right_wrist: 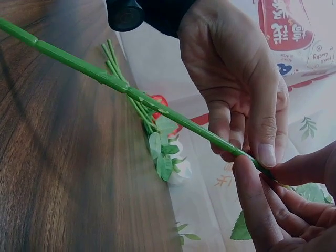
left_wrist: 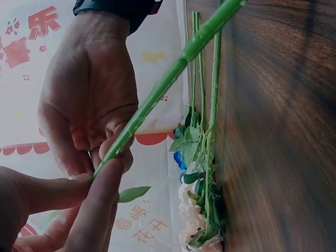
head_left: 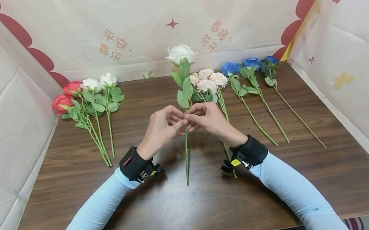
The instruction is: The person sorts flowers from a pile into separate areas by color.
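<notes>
A white artificial rose (head_left: 181,53) stands upright over the middle of the table, its leafy green stem pointing down toward me. My left hand (head_left: 163,129) pinches that stem just below the leaves, between thumb and fingers. From the other side my right hand (head_left: 211,122) pinches it at the same height, and the fingertips of both hands meet there. In the left wrist view the bare green stem (left_wrist: 168,79) runs diagonally up from the fingertips. The right wrist view shows the stem (right_wrist: 157,105) slanting from the upper left down to both hands.
Red roses (head_left: 62,104) and white roses (head_left: 108,79) lie at the left of the wooden table (head_left: 166,214). Pale pink flowers (head_left: 207,84) lie behind my right hand, stems partly hidden by the arm. Three blue roses (head_left: 230,68) lie at the right. Printed cloth (head_left: 150,9) encloses the table.
</notes>
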Tool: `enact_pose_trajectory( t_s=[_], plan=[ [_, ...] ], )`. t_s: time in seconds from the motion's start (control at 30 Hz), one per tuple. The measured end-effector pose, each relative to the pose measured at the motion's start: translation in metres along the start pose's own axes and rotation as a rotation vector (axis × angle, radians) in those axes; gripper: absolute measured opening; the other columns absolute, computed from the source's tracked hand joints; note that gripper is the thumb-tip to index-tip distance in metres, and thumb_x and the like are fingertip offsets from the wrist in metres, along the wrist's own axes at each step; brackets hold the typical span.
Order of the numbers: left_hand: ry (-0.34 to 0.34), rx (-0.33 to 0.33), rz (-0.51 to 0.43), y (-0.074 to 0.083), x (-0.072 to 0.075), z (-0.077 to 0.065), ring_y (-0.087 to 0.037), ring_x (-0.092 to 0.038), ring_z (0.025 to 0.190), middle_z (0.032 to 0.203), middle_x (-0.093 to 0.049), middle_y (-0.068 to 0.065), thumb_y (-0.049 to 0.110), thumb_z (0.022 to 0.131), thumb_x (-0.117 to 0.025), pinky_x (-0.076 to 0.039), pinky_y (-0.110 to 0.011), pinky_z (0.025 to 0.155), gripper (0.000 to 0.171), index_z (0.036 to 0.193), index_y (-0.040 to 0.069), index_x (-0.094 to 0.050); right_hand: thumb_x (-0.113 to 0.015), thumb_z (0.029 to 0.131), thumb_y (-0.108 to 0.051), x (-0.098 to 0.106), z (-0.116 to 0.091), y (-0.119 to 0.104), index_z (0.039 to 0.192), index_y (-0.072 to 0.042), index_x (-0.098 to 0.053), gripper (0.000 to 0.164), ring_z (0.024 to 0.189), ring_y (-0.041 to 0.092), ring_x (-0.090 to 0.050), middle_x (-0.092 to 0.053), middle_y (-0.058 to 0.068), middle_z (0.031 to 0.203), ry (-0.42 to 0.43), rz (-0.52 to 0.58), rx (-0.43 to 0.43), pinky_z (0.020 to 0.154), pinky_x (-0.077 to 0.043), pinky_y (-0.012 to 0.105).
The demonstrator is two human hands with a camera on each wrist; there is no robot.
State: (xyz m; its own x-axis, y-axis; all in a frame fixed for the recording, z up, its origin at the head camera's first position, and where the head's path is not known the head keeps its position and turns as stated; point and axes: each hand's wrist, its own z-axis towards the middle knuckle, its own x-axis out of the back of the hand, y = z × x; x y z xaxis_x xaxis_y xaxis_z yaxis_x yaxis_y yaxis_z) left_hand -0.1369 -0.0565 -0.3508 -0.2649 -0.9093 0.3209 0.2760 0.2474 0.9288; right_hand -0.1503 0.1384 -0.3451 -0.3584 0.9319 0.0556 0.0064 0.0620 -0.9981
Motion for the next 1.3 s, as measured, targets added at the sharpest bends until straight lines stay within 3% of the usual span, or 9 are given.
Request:
enact_pose_trajectory(
  t_s=[0.17, 0.27, 0.4, 0.6, 0.77, 0.93, 1.17, 1.3],
  plan=[
    [0.011, -0.044, 0.027, 0.000, 0.007, 0.001, -0.023, -0.076, 0.066, 0.091, -0.077, -0.017, 0.004, 0.094, -0.074, -0.065, -0.040, 0.063, 0.012, 0.103, 0.002, -0.067, -0.064, 0.099, 0.001, -0.001, 0.005, -0.001, 0.110, 0.015, -0.066, 0.019, 0.065, 0.015, -0.074, -0.077, 0.010, 0.083, -0.009, -0.023, 0.001, 0.071, -0.066, 0.040],
    [0.051, -0.066, 0.077, 0.001, 0.015, 0.003, -0.021, -0.075, 0.064, 0.090, -0.077, -0.018, 0.007, 0.094, -0.076, -0.064, -0.041, 0.061, 0.014, 0.103, 0.002, -0.066, -0.064, 0.099, 0.000, 0.001, 0.011, -0.001, 0.110, 0.015, -0.066, 0.019, 0.065, 0.015, -0.074, -0.077, 0.017, 0.087, -0.013, -0.040, 0.002, 0.072, -0.065, 0.042],
    [0.116, -0.049, 0.102, 0.004, 0.027, 0.006, -0.019, -0.075, 0.063, 0.091, -0.077, -0.016, 0.014, 0.094, -0.077, -0.064, -0.040, 0.060, 0.017, 0.103, 0.003, -0.067, -0.064, 0.099, 0.000, 0.004, 0.023, 0.001, 0.108, 0.015, -0.067, 0.018, 0.064, 0.015, -0.074, -0.077, 0.023, 0.089, -0.015, -0.073, -0.008, 0.070, -0.066, 0.040],
    [0.178, -0.017, 0.060, 0.008, 0.041, 0.009, -0.023, -0.076, 0.066, 0.089, -0.077, -0.012, 0.022, 0.096, -0.075, -0.064, -0.037, 0.060, 0.020, 0.103, 0.006, -0.067, -0.062, 0.099, -0.002, 0.005, 0.055, 0.011, 0.112, 0.017, -0.066, 0.023, 0.065, 0.015, -0.072, -0.073, 0.032, 0.101, 0.000, -0.146, -0.107, 0.073, -0.066, 0.037],
    [0.223, -0.003, 0.035, 0.009, 0.048, 0.010, -0.029, -0.077, 0.070, 0.090, -0.076, -0.011, 0.024, 0.096, -0.074, -0.064, -0.035, 0.060, 0.019, 0.100, 0.007, -0.069, -0.059, 0.099, -0.001, 0.007, 0.089, 0.023, 0.117, 0.019, -0.064, 0.027, 0.063, 0.014, -0.071, -0.074, 0.021, 0.090, 0.008, -0.203, -0.219, 0.076, -0.065, 0.038],
    [0.249, -0.001, 0.052, 0.007, 0.052, 0.013, -0.025, -0.077, 0.066, 0.089, -0.076, -0.012, 0.024, 0.096, -0.074, -0.064, -0.040, 0.061, 0.018, 0.100, 0.007, -0.069, -0.057, 0.097, 0.000, 0.007, 0.113, 0.033, 0.113, 0.018, -0.067, 0.025, 0.059, 0.015, -0.070, -0.071, 0.011, 0.076, -0.001, -0.246, -0.302, 0.070, -0.065, 0.035],
    [0.225, 0.008, 0.087, 0.003, 0.051, 0.016, -0.026, -0.077, 0.069, 0.091, -0.078, -0.010, 0.026, 0.097, -0.073, -0.065, -0.041, 0.063, 0.018, 0.099, 0.008, -0.070, -0.058, 0.098, 0.000, 0.012, 0.127, 0.043, 0.105, 0.016, -0.068, 0.020, 0.054, 0.015, -0.068, -0.066, 0.010, 0.072, -0.015, -0.304, -0.405, 0.062, -0.063, 0.028],
    [0.225, 0.000, 0.100, 0.004, 0.052, 0.017, -0.026, -0.077, 0.068, 0.091, -0.078, -0.008, 0.025, 0.097, -0.073, -0.065, -0.041, 0.063, 0.016, 0.098, 0.009, -0.070, -0.058, 0.100, -0.002, 0.012, 0.132, 0.043, 0.100, 0.014, -0.069, 0.019, 0.054, 0.016, -0.068, -0.065, 0.010, 0.072, -0.014, -0.326, -0.403, 0.062, -0.064, 0.031]
  ],
)
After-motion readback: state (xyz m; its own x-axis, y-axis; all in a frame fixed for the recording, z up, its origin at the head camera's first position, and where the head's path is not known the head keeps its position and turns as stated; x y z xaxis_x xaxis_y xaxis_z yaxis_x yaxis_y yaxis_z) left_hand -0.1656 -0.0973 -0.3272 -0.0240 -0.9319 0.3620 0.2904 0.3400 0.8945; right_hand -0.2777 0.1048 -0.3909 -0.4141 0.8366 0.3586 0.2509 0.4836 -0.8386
